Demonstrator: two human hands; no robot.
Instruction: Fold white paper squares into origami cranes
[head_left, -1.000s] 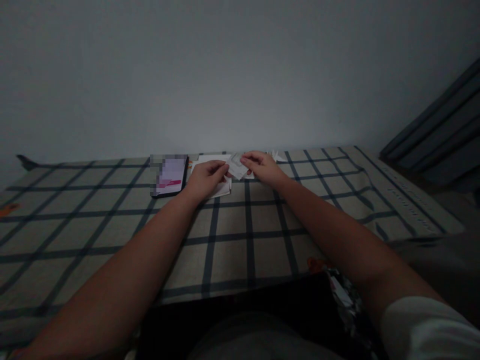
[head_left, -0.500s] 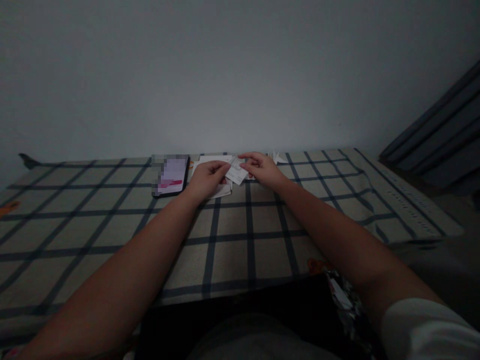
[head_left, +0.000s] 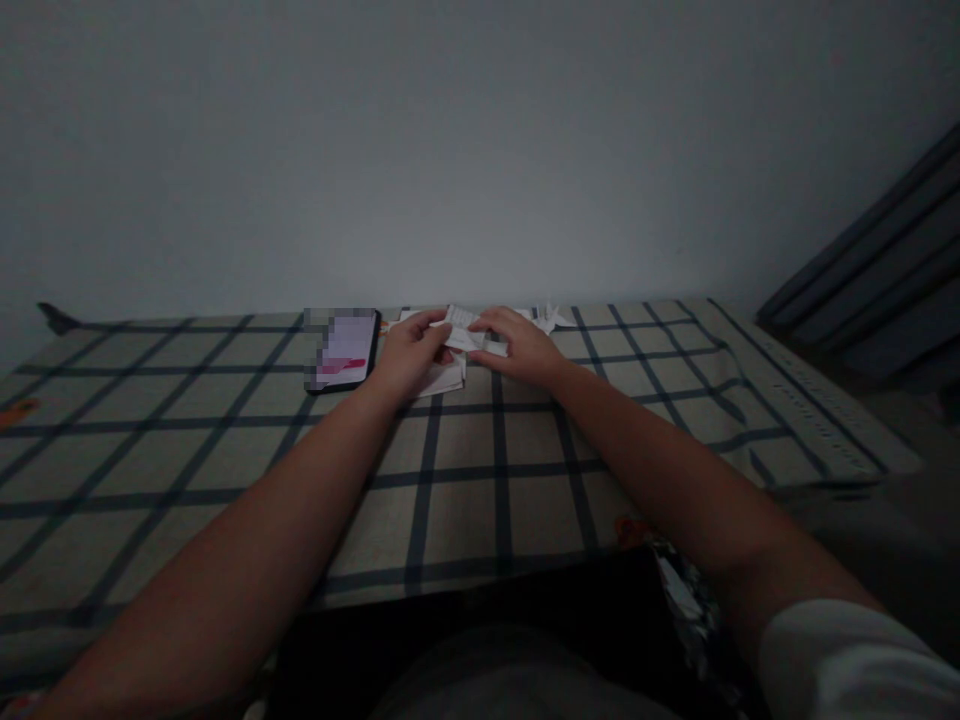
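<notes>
A small folded piece of white paper with faint print is held between both hands above the table. My left hand pinches its left side, thumb on top. On the other side, my right hand grips the paper between thumb and fingers. Beneath and beside my left hand lie white sheets, partly covered by it. Just beyond my right hand sits a folded paper crane. The exact folds in the held paper are too small to make out.
A phone with a lit screen lies left of my left hand. The checked tablecloth covers the table, which meets a plain wall at the back. A grey curtain hangs at the far right.
The held paper has turned, and its near part now looks like a narrower folded strip. My right hand's thumb and fingers have closed around its right side; my left hand has shifted slightly.
</notes>
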